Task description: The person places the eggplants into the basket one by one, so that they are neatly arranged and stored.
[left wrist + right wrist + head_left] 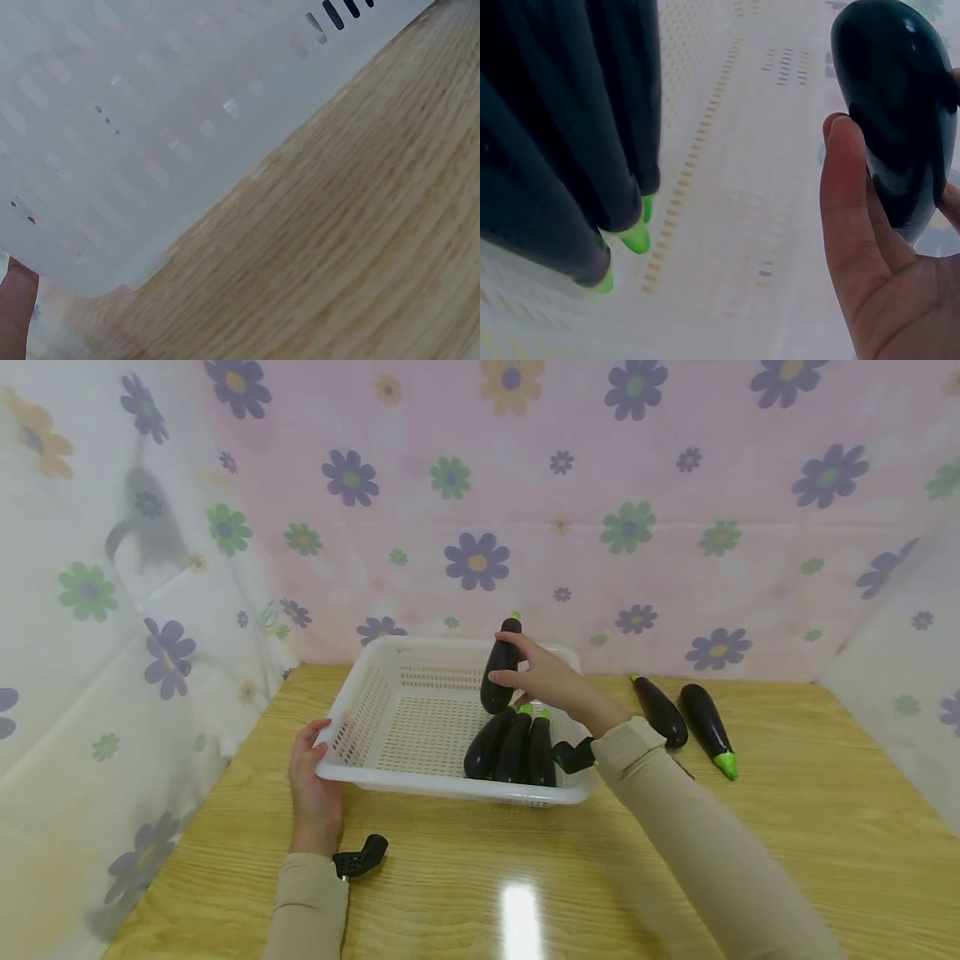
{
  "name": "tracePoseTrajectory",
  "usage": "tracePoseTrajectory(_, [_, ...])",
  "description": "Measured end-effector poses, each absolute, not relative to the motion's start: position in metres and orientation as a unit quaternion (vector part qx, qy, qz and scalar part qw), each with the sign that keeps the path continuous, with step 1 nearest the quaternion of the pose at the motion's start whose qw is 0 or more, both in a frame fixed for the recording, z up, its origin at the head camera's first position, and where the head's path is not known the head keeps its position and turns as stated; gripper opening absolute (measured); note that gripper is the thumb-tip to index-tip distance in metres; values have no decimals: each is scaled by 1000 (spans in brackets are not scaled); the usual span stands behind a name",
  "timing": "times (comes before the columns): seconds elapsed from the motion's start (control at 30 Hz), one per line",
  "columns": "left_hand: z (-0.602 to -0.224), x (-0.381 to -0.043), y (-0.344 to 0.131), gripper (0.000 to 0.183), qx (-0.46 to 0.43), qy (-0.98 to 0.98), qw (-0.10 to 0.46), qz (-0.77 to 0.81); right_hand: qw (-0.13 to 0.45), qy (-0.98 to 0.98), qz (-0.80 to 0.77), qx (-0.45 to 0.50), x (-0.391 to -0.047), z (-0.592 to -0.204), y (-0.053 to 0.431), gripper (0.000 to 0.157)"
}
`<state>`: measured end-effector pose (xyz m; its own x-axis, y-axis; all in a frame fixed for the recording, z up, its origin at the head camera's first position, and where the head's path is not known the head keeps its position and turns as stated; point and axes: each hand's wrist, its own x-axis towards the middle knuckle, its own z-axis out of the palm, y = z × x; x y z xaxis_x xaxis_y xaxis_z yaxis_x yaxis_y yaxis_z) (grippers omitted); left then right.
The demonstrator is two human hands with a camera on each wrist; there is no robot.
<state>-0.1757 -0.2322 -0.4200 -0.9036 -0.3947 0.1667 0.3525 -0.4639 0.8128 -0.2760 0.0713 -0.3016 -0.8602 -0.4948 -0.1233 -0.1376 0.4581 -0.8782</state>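
Note:
My right hand (543,675) grips a dark eggplant (500,668) over the right half of a white plastic basket (420,785), its green stem pointing up and away. In the right wrist view, thumb and fingers wrap around that glossy eggplant (896,97). Three eggplants (512,747) lie side by side at the basket's near right, green stems toward the back; they also show at the left of the right wrist view. My left hand (313,785) holds the basket's left rim near the front corner. The left wrist view has the slotted basket wall (150,150) and one fingertip.
Two more eggplants, one (660,712) with its stem toward the back and one (708,727) with its stem toward the front, lie on the wooden table (600,877) right of the basket. A flowered cloth (525,552) hangs behind the table and along both sides.

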Motion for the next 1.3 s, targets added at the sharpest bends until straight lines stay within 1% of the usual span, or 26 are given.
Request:
tracePoseTrajectory(0.2, [-418,-173,-233,32,29,-479,221,-849,186,847,-459,-194,-287,-322,57,71])
tracePoseTrajectory(0.37, [-419,-173,-232,31,32,-479,214,-851,202,854,-443,-182,-292,-336,45,72])
tracePoseTrajectory(0.73, [-420,-177,-231,31,25,-481,217,-849,211,849,-440,-202,-296,-349,30,60])
tracePoseTrajectory(0.8, [-420,-178,-230,31,25,-482,216,-849,222,853,-428,-203,-296,-350,29,58])
tracePoseTrajectory(1.0, [-419,-177,-230,31,25,-484,213,-848,283,858,-373,-211,-296,-353,25,57])
tracePoseTrajectory(1.3, [-420,-177,-233,29,19,-479,212,-851,307,871,-321,-210,-300,-361,18,53])
